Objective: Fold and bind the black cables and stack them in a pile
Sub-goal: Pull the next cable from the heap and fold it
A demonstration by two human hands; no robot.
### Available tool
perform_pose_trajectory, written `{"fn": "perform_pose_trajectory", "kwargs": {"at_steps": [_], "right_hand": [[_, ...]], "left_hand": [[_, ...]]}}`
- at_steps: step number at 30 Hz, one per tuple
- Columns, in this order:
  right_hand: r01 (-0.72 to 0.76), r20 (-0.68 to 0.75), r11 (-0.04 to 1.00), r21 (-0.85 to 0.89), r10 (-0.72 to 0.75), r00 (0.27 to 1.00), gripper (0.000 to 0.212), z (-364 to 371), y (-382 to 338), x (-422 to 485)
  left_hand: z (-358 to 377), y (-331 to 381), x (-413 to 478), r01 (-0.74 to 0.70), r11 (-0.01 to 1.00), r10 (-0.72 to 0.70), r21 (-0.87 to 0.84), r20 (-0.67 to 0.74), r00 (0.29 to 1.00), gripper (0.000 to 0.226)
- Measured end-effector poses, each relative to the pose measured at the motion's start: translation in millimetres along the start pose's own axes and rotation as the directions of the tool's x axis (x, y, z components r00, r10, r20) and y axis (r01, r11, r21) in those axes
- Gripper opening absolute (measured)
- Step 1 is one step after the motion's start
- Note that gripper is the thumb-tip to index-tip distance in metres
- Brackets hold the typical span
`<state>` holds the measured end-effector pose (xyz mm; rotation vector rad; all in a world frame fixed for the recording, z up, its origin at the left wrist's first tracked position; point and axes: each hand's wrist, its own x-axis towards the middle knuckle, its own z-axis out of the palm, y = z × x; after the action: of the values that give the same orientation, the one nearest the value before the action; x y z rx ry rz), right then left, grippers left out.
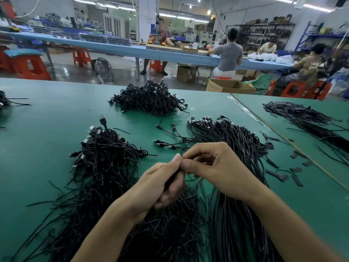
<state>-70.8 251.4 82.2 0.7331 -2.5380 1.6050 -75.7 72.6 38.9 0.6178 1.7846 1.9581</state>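
Black cable (172, 179), folded into a short bundle, stands nearly upright in the left hand (160, 184), whose fingers curl round it. Right hand (213, 167) meets the bundle's top end, thumb and forefinger pinching there; whether a tie sits in that pinch I cannot tell. Beyond the bundle, well apart on the surface (56, 114), lies the far pile (149, 100); left of the bundle a tangled heap (102, 157), right of it loose straight cables (236, 148). Binding looks like the step in hand.
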Motion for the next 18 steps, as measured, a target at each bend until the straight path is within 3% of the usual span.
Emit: {"fn": "perform_pose_trajectory", "kwargs": {"at_steps": [4, 8, 13, 16, 18], "right_hand": [[-0.064, 0.034, 0.945, 0.32, 0.056, 0.998, 0.006, 10, 4, 1], [-0.092, 0.11, 0.956, 0.28, 0.063, 0.992, 0.006, 10, 9, 5], [-0.054, -0.047, 0.998, 0.026, 0.056, 0.997, 0.013, 10, 19, 8], [-0.026, -0.127, 0.998, -0.064, 0.018, 0.992, 0.012, 17, 23, 9], [0.004, -0.155, 0.996, -0.09, -0.018, 0.988, 0.014, 22, 23, 12]], "left_hand": [[-5, 5, -5, 0.067, 0.963, -0.032, -0.262, 0.136, 0.99, 0.056], [-14, -3, -4, 0.072, 0.959, -0.021, -0.273, 0.186, 0.982, 0.056], [-6, -9, 6, 0.02, 0.998, -0.026, -0.055, -0.11, 0.994, 0.056], [-1, -13, 13, -0.07, 0.991, 0.103, 0.118, -0.304, 0.947, 0.059], [-1, -14, 15, -0.085, 0.988, 0.128, 0.128, -0.386, 0.913, 0.062]]}}
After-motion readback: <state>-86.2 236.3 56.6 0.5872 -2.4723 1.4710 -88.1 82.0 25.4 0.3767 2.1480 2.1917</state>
